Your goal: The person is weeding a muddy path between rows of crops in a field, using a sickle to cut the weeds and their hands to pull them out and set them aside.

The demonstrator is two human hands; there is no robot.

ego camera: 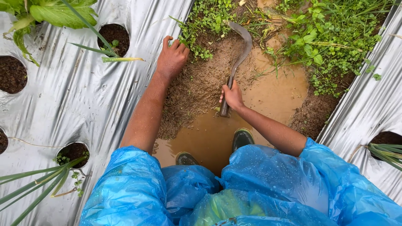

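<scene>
Head view: our right hand (232,96) gripped the curved rusty metal sickle (239,54), left hand (171,58) lay open on muddy furrow soil (197,88); weeding underway, next cutting the green weeds (201,21).

the fingers of the right hand (233,96) wrap under the sickle (235,62) handle, so their tips are out of sight, and the grip covers a stretch of the handle. the lower end of that handle sinks into muddy water (217,134), whose depth cannot be judged. both boots (243,138) show only their toes; the blue raincoat (268,184) hides the rest, along with the legs and upper arms. the left hand (171,58) presses knuckles-up, its palm unseen. the leafy plant (37,16) is cut by the top edge, the long green leaves (29,188) by the left edge, and another clump (387,152) by the right edge.
</scene>
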